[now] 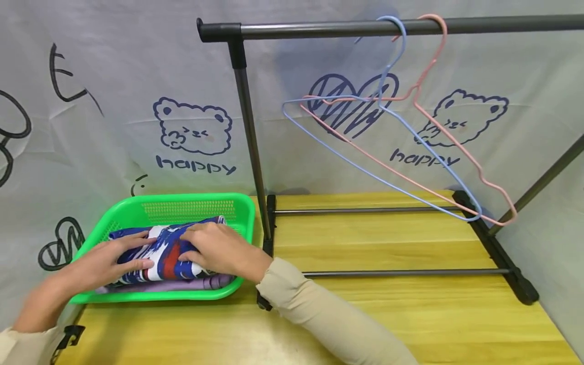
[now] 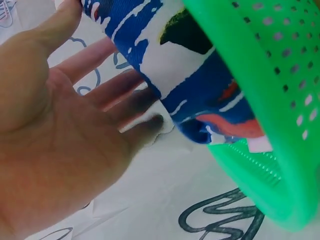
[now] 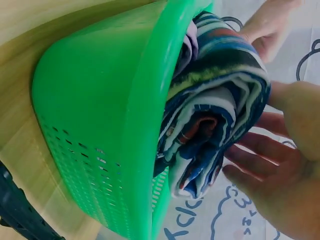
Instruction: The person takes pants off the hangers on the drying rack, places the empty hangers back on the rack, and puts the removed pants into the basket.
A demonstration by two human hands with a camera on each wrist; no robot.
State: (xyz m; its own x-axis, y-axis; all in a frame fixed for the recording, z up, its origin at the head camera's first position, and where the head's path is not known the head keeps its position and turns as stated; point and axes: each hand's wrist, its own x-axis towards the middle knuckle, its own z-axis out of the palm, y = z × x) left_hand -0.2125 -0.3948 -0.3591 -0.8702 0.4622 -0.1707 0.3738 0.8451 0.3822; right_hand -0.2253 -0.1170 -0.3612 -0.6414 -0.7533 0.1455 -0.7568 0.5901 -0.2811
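A thick roll of patterned cloth in blue, white and red lies in the green plastic basket. My left hand grips its left part, thumb on the near side and fingers over the far side. Toward its right end, my right hand holds it the same way. The right wrist view shows the coiled layers at the end of the roll, which stands above the basket rim. Under it a purple cloth peeks out along the basket's near side.
A black clothes rack stands just right of the basket on the yellow wood-grain table. From its top bar hang a blue hanger and a pink hanger. Behind is a pale curtain printed with bears.
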